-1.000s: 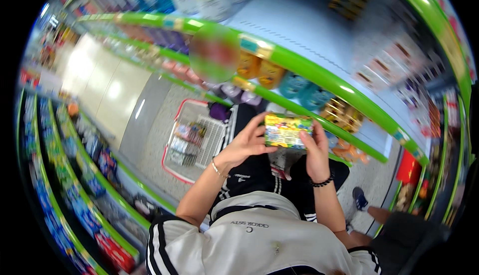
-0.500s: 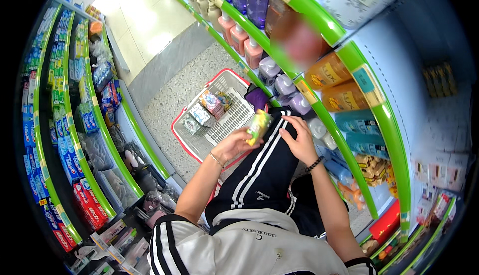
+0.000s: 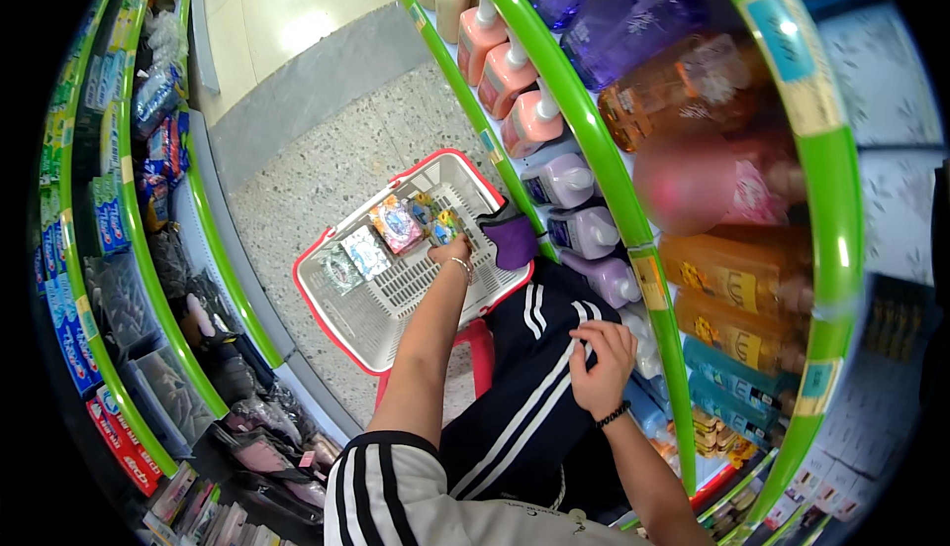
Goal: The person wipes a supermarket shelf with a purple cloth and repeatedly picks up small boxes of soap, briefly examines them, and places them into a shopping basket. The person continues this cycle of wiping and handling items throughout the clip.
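My left hand [image 3: 452,251] reaches down into a grey plastic shopping basket [image 3: 386,350] with a red rim. Its fingers are closed on a small yellow-and-green packet [image 3: 446,225]. Next to that packet, inside the basket, lie an orange-and-pink patterned pack [image 3: 396,224], a white-and-blue pack [image 3: 365,253], a grey-green pack [image 3: 339,271] and another small yellowish packet [image 3: 423,208]. My right hand [image 3: 602,360] rests on my leg, in dark trousers with white stripes, fingers spread and nothing held.
Shelves with green edges on the right carry pink pump bottles [image 3: 532,122], lilac bottles [image 3: 559,182] and amber bottles [image 3: 727,274]. Toothpaste boxes [image 3: 109,214] and bagged goods line the left shelves. A purple-and-black item [image 3: 511,240] sits by the basket's right rim, above speckled floor.
My left hand has carried the yellow-and-green packet from over my leg forward and down into the basket. My right hand stays on my leg. The view has shifted closer to the right shelf.
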{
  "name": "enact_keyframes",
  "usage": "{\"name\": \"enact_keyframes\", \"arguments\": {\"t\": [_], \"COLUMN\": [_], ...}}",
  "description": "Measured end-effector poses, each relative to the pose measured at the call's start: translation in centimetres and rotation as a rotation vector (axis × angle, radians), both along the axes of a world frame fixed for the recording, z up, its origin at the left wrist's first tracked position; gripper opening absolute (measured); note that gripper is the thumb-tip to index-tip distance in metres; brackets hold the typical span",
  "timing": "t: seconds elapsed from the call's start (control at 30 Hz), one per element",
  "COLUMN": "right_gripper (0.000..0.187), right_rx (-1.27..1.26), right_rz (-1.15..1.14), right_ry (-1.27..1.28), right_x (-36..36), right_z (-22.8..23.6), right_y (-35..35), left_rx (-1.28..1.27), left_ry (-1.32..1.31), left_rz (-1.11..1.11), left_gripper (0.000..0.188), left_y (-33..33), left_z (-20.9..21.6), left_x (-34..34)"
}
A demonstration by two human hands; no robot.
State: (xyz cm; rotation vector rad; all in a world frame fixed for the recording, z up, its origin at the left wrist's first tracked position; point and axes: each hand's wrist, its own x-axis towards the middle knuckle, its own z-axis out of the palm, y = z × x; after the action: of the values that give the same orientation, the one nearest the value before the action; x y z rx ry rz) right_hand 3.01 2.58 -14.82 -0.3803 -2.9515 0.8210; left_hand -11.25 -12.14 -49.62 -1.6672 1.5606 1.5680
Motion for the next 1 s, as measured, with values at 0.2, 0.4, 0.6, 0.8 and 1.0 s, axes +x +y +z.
{"name": "enact_keyframes", "arguments": {"t": [0.2, 0.4, 0.6, 0.8, 1.0], "right_gripper": [0.018, 0.019, 0.020, 0.021, 0.018], "right_rx": [0.032, 0.034, 0.036, 0.021, 0.006], "right_rz": [0.004, -0.003, -0.002, 0.003, -0.016], "right_ry": [-0.060, -0.096, -0.086, -0.052, 0.023], "right_x": [-0.8, -1.3, -1.3, -1.3, -1.0], "right_z": [-0.3, -0.1, 0.0, 0.0, -0.3], "right_y": [-0.3, -0.6, -0.6, -0.5, -0.2], "left_rx": [-0.364, -0.197, -0.040, 0.020, 0.441], "left_ry": [-0.230, -0.157, 0.101, 0.079, 0.233], "left_rz": [-0.086, 0.275, 0.421, 0.232, -0.492], "left_gripper": [0.093, 0.087, 0.056, 0.055, 0.086], "left_y": [1.3, 2.4, 1.6, 0.0, 2.6], "left_z": [-0.4, 0.0, -4.2, -3.8, 3.4], "left_x": [-2.6, -4.1, -3.0, -3.2, -1.1]}}
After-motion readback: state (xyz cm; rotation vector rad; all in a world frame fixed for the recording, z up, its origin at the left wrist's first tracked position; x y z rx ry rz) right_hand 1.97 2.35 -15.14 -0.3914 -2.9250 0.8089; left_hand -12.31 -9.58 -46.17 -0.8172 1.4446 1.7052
